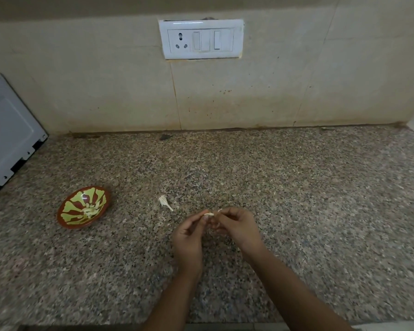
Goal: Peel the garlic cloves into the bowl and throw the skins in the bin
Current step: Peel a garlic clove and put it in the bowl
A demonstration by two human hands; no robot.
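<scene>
Granite counter (296,187): one bowl (68,207), one skin (165,202); left hand (189,237), right hand (239,229) pinch one clove (208,214).

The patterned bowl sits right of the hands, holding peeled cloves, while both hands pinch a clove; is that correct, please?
Not quite: the head view shows the patterned bowl left of the hands. It does hold peeled cloves, and the left hand and right hand pinch a clove.
</scene>
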